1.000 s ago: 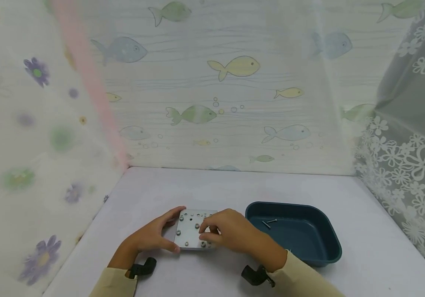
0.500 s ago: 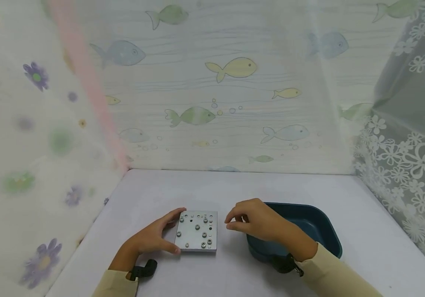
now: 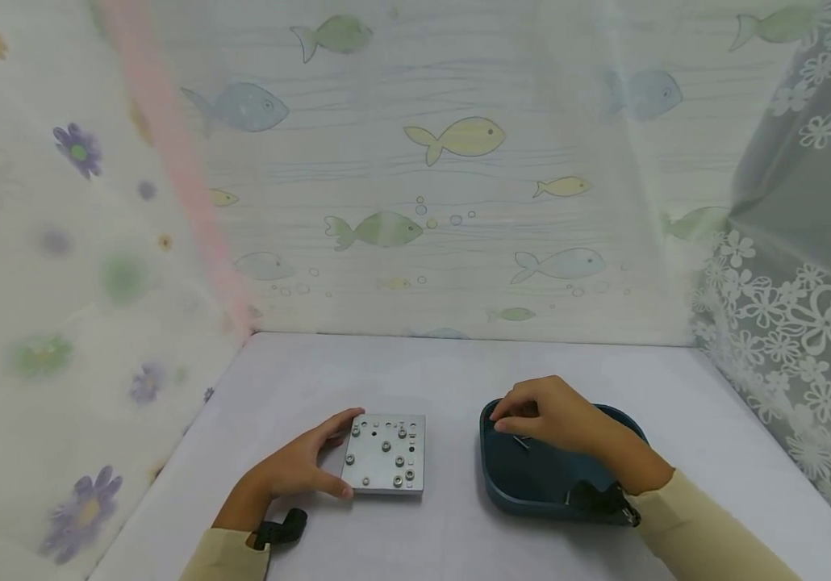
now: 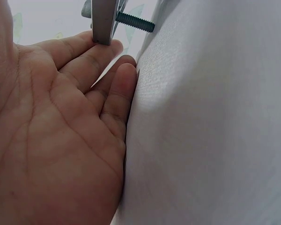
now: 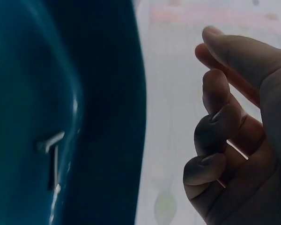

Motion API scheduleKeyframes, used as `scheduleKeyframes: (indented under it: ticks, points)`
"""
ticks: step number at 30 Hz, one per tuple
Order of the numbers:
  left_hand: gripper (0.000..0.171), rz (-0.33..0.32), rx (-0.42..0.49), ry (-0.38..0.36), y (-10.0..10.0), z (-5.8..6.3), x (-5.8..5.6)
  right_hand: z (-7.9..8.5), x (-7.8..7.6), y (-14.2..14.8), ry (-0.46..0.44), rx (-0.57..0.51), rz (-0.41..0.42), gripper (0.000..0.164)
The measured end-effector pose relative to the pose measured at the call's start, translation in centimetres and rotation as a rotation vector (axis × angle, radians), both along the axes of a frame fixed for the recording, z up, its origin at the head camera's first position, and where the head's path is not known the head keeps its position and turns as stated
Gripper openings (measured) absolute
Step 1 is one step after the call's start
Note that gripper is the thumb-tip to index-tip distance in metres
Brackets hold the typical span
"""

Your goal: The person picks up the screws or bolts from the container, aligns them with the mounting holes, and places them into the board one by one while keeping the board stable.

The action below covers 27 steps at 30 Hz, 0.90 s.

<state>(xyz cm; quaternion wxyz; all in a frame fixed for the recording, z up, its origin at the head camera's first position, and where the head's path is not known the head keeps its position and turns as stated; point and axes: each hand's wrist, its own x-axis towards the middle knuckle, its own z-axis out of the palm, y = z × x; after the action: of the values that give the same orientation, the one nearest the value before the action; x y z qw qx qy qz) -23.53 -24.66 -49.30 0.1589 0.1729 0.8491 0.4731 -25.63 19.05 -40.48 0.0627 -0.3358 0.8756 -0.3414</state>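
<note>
A silver metal plate [image 3: 382, 452] carries several socket-head screws and has open holes near its right and far edges. My left hand [image 3: 306, 461] holds the plate by its left side, thumb at the near corner and fingers at the far one. In the left wrist view a threaded screw [image 4: 136, 22] sticks out below the plate [image 4: 103, 21]. My right hand [image 3: 549, 415] hangs above the dark blue tray [image 3: 503, 496], its fingers bent loosely around nothing. Loose screws [image 5: 54, 161] lie in the tray below the fingers; in the head view the hand partly covers them.
The tray stands to the right of the plate on a white-covered table [image 3: 452, 532]. Behind the table hangs a curtain with fish [image 3: 459, 137], with a flowered curtain [image 3: 77, 323] at left and a lace one [image 3: 815, 323] at right.
My right hand has moved off the plate, rightward to above the tray, uncovering the screws on the plate's right side. The left hand and plate have stayed in place.
</note>
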Motion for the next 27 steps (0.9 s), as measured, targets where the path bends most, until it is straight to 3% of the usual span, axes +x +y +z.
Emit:
scheduleKeyframes:
  ticks: [11, 27]
  points:
    - [0.122, -0.001, 0.002, 0.000, 0.0, 0.1, 0.2, -1.4, -1.4, 2.3, -0.071, 0.065, -0.019, 0.020]
    - [0.123, -0.021, 0.015, 0.001, -0.2, -0.3, -0.1, -3.7, -2.9, 3.3, -0.146, 0.166, -0.043, 0.017]
